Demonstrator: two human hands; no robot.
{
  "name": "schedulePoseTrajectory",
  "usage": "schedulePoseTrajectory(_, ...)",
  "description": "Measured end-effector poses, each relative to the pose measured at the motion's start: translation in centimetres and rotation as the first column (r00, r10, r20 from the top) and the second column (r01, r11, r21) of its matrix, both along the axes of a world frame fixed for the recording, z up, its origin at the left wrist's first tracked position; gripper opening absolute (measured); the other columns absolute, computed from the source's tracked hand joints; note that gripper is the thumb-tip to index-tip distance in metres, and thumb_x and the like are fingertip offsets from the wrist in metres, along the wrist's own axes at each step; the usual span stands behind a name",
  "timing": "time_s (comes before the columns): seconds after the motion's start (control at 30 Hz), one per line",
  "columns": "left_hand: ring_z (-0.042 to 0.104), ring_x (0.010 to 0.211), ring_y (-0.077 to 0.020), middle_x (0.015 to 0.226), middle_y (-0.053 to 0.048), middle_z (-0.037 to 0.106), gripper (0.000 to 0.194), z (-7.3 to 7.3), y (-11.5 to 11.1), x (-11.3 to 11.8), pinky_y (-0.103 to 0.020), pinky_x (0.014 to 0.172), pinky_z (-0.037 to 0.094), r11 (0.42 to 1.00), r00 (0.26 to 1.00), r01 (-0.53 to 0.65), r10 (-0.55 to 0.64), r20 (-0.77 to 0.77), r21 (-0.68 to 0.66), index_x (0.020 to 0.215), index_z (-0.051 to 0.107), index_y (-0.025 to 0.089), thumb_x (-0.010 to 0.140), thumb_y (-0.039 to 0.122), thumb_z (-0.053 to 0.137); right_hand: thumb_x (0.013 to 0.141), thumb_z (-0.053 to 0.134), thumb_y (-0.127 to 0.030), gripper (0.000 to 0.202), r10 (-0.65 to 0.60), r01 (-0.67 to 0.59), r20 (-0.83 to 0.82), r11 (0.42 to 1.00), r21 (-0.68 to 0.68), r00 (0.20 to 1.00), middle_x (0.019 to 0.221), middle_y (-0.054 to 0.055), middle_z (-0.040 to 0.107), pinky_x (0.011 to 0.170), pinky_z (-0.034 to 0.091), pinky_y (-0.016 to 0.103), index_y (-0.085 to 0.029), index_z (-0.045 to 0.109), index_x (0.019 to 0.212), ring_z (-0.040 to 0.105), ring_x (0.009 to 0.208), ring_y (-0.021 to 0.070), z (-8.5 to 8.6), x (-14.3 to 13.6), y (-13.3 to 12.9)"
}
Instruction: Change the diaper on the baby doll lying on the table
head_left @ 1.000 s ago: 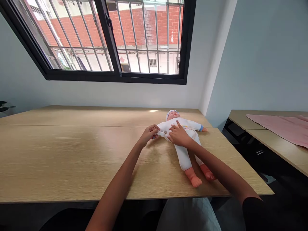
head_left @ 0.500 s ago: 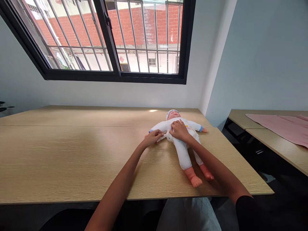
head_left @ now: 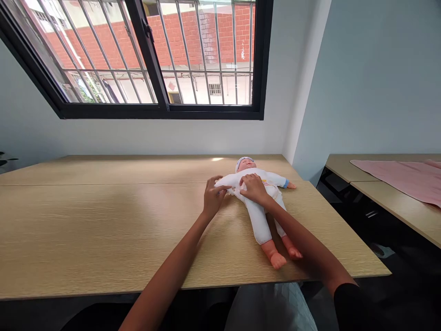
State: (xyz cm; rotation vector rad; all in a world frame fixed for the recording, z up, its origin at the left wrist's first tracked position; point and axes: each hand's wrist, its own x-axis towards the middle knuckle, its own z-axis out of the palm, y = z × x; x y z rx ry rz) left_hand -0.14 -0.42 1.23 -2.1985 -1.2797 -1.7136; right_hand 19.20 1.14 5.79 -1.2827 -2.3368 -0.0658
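Observation:
A baby doll [head_left: 257,220] in white clothes with blue cuffs lies on its back on the wooden table, its capped head toward the window and its bare feet toward me. My left hand [head_left: 213,196] is closed round the end of the doll's outstretched sleeve on the left, covering the doll's hand there. On the doll's belly rests my right hand [head_left: 254,187], fingers curled against the white top [head_left: 255,173]. Its fingertips are partly hidden, but they seem to pinch the cloth. The doll's other arm stretches out to the right, untouched.
The wooden table [head_left: 103,230] runs far to the left. A barred window [head_left: 161,110] is in the wall behind it. To the right, across a gap, a second table [head_left: 379,188] carries a pink cloth [head_left: 399,177].
My left hand has risen and turned upright, moving from the edge of the top to the doll's sleeve end, whose cuff it now covers. My right hand stays on the belly.

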Motion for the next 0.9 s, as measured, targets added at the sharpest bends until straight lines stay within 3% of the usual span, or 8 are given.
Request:
schedulePoseTrajectory(0.1, 0.052, 0.101, -0.0224, 0.110, -0.007, 0.057, 0.019, -0.1, -0.3, 0.5, -0.037, 0.084, 0.048, 0.983, 0.993, -0.090, 0.100, -0.060, 0.158, 0.083, 0.079, 0.030, 0.087, 0.021, 0.062, 0.084, 0.057, -0.019, 0.019, 0.038, -0.038, -0.011, 0.999, -0.003, 0.999, 0.112, 0.006, 0.068, 0.116, 0.022, 0.049, -0.021, 0.073, 0.095, 0.055, 0.113, 0.0239, 0.0, -0.1, -0.3)
schedulePoseTrajectory(0.2, 0.051, 0.099, -0.0223, 0.107, -0.007, 0.056, 0.022, -0.1, -0.7, 1.2, -0.037, 0.083, 0.047, 0.968, 0.980, -0.155, 0.176, -0.093, 0.198, 0.086, 0.079, 0.031, 0.087, 0.019, 0.061, 0.088, 0.054, -0.020, 0.022, 0.076, -0.077, -0.008, 0.997, -0.012, 0.997, 0.118, 0.007, 0.067, 0.118, 0.015, 0.054, -0.021, 0.075, 0.094, 0.051, 0.119, 0.0245, 0.2, 0.2, -0.6)
schedulePoseTrajectory(0.37, 0.050, 0.109, -0.0246, 0.113, -0.007, 0.055, 0.022, 0.4, -1.6, 2.2, -0.040, 0.092, 0.045, 0.972, 0.973, -0.182, 0.199, -0.113, 0.145, 0.089, 0.078, 0.031, 0.087, 0.019, 0.060, 0.083, 0.062, -0.021, 0.031, 0.155, -0.160, -0.103, 0.986, -0.042, 0.983, 0.126, 0.009, 0.061, 0.115, 0.017, 0.059, -0.023, 0.069, 0.113, 0.047, 0.126, 0.0264, 1.2, 1.2, -1.1)
schedulePoseTrajectory(0.5, 0.050, 0.112, -0.0262, 0.114, -0.007, 0.056, 0.020, 0.7, -2.1, 2.6, -0.041, 0.096, 0.042, 0.975, 0.973, -0.207, 0.214, -0.092, 0.077, 0.086, 0.077, 0.027, 0.083, 0.016, 0.061, 0.080, 0.068, -0.024, 0.017, 0.210, -0.212, -0.146, 0.977, -0.001, 0.967, 0.111, 0.006, 0.063, 0.112, 0.025, 0.054, -0.022, 0.069, 0.097, 0.051, 0.117, 0.0253, 1.4, 1.2, -2.0)
schedulePoseTrajectory(0.67, 0.050, 0.110, -0.0268, 0.111, -0.007, 0.058, 0.014, 0.8, -2.1, 2.7, -0.041, 0.093, 0.041, 0.978, 0.978, -0.196, 0.200, -0.058, 0.065, 0.079, 0.074, 0.025, 0.083, 0.019, 0.063, 0.082, 0.071, -0.031, 0.024, 0.203, -0.196, -0.092, 0.977, 0.081, 0.975, 0.106, 0.006, 0.064, 0.112, 0.028, 0.047, -0.020, 0.067, 0.104, 0.053, 0.110, 0.0241, 0.0, 0.4, -2.9)
schedulePoseTrajectory(0.9, 0.051, 0.110, -0.0268, 0.112, -0.006, 0.058, 0.008, 0.7, -2.1, 2.6, -0.042, 0.096, 0.039, 0.980, 0.978, -0.200, 0.199, -0.060, 0.003, 0.079, 0.074, 0.025, 0.081, 0.020, 0.067, 0.086, 0.067, -0.032, 0.029, 0.194, -0.195, 0.027, 0.971, 0.136, 0.981, 0.110, 0.007, 0.065, 0.116, 0.022, 0.051, -0.022, 0.068, 0.113, 0.053, 0.114, 0.0256, -1.3, 0.4, -2.6)
